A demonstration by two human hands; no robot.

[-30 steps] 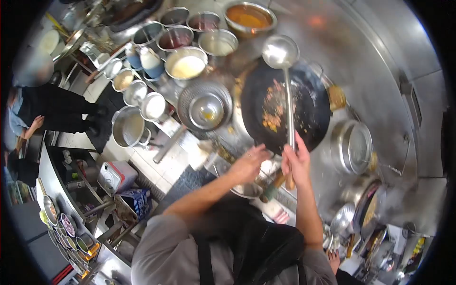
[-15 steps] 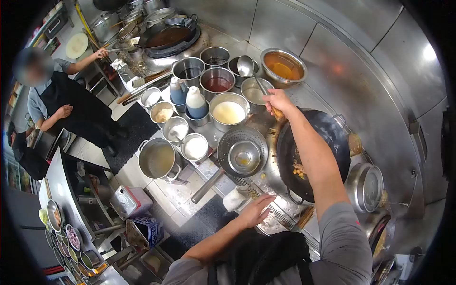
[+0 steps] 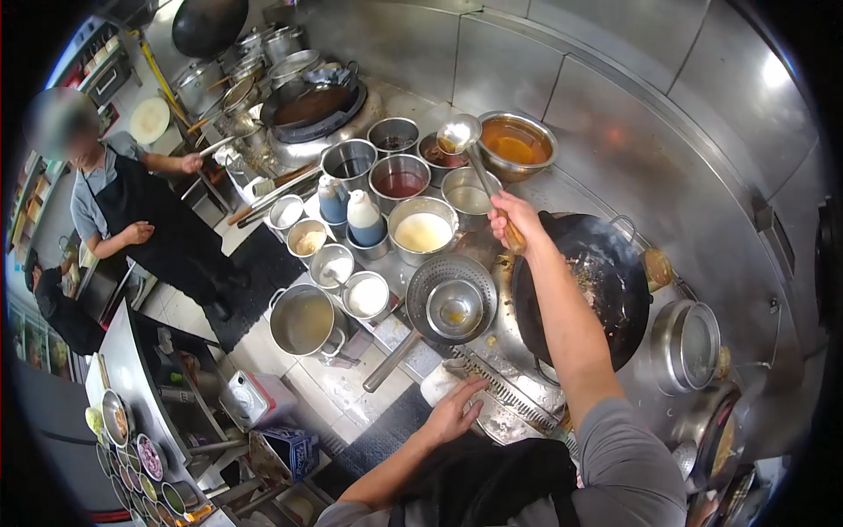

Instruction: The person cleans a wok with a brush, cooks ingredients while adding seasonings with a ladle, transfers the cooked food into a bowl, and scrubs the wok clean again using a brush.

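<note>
My right hand (image 3: 514,220) grips the wooden handle of a ladle (image 3: 459,133). The ladle's metal bowl hangs over the edge between a pot of reddish-brown contents (image 3: 436,155) and a wide bowl of orange oil (image 3: 516,145). Below my right forearm sits a black wok (image 3: 615,316), faintly smoking, with small browned bits of food in it; the forearm hides part of the wok. My left hand (image 3: 454,413) is held low with fingers apart, beside a white cloth (image 3: 439,385) at the stove's front edge. Whether it touches the cloth I cannot tell.
A perforated strainer (image 3: 413,294) with a small metal bowl inside stands left of the wok. Several pots and seasoning tins surround two squeeze bottles (image 3: 363,213). A stockpot (image 3: 303,329) is nearer the aisle. A co-worker (image 3: 149,202) stands at the far left, by another wok (image 3: 307,107).
The ladle's bowl has tilted and now shows a brownish sheen. My left hand has drawn down and left, nearer the cloth. Food in the wok appears more scattered; the view has shifted slightly.
</note>
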